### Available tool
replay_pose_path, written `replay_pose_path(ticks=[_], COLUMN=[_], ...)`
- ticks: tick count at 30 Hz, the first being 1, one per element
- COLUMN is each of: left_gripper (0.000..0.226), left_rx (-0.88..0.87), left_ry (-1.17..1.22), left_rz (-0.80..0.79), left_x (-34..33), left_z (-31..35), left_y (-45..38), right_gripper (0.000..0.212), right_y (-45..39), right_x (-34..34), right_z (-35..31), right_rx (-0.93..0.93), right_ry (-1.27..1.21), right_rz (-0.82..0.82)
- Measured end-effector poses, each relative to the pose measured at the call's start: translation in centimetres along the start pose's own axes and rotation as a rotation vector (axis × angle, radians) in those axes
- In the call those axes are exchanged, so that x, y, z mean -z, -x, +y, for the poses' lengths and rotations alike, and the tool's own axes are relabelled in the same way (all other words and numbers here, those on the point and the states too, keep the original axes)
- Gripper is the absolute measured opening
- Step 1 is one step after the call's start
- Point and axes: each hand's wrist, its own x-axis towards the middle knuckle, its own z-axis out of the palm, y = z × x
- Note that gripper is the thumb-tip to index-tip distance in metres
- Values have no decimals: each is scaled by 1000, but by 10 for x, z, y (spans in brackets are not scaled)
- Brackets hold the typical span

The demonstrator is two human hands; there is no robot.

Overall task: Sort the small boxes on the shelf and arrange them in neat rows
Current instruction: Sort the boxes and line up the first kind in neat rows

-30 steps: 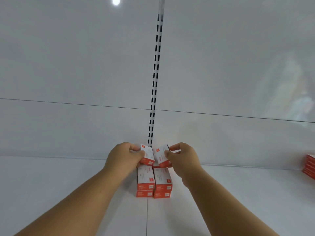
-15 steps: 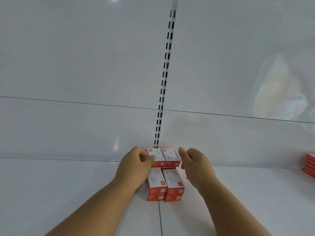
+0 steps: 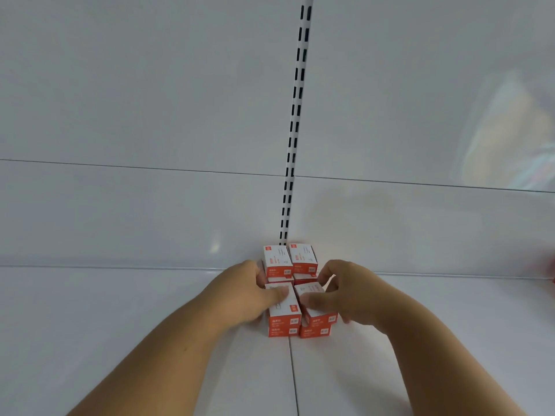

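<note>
Small orange-and-white boxes stand stacked in a two-by-two block on the white shelf (image 3: 120, 325), against its back panel. The back pair (image 3: 288, 258) stands taller, with no hand on it. My left hand (image 3: 243, 298) grips the top front left box (image 3: 283, 307), thumb lying across its lid. My right hand (image 3: 345, 295) grips the top front right box (image 3: 316, 304), thumb on its top and fingers down its right side. Each front box rests on another box below.
A slotted upright (image 3: 292, 145) runs up the white back panel just behind the stack. A seam in the shelf (image 3: 292, 373) runs forward from under the boxes. A red blur at the far right edge (image 3: 552, 271) is too faint to identify.
Both hands let go of the back top boxes, which now rest on the rear stacks, and drew back to grip the front top boxes. The camera moved closer.
</note>
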Motion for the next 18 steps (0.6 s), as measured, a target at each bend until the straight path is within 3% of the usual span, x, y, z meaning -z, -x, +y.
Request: replay_pose_path(ticks=[5, 9, 14, 18], left_gripper=[16, 17, 7, 4], left_rx=[64, -36, -133, -162], left_ry=[184, 428, 725, 873], left_rz=[-46, -111, -170, -187], left_x=[11, 19, 20, 16], left_z=[-1, 3, 9, 12], left_y=[2, 7, 15, 19], right_gripper=[20, 10, 5, 25], right_y=[0, 9, 35, 61], right_x=[10, 17, 24, 23], right_z=[7, 7, 15, 25], right_rx=[22, 121, 199, 273], right_ry=[-180, -676, -993, -1162], right_rz=[-19, -88, 52, 78])
